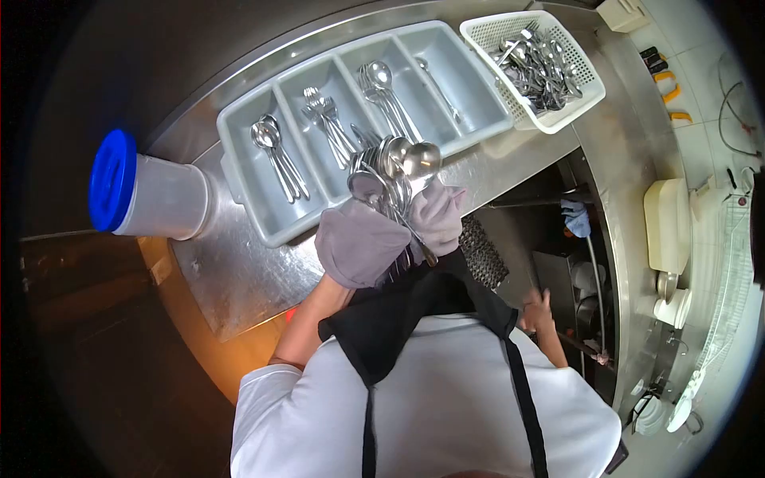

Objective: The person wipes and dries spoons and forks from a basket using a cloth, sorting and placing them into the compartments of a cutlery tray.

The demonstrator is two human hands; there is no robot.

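Gripping through the cloth (362, 243), the left hand (342, 288) looks closed round the cutlery bundle (391, 163) jutting just beyond it, fingers hidden; right hand (536, 311) is loosely open, seemingly empty. Bunched metal's probably heavyish, stiff, slippery, so I'd squeeze the handles (426, 249) together.

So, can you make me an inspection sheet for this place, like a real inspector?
Surface: shiny metal counter.
Job's things: tray with cutlery in all four compartments; basket of jumbled cutlery; bundle at the tray's near side.
Clutter: tub with blue lid, left of the tray.
Grip: left hand, hidden in a cloth, holds the bundle; right hand open, seemingly empty.
Cables: thin dark loop, far right; cable or hose, can't tell.
Surroundings: blue rag, pale tiles.
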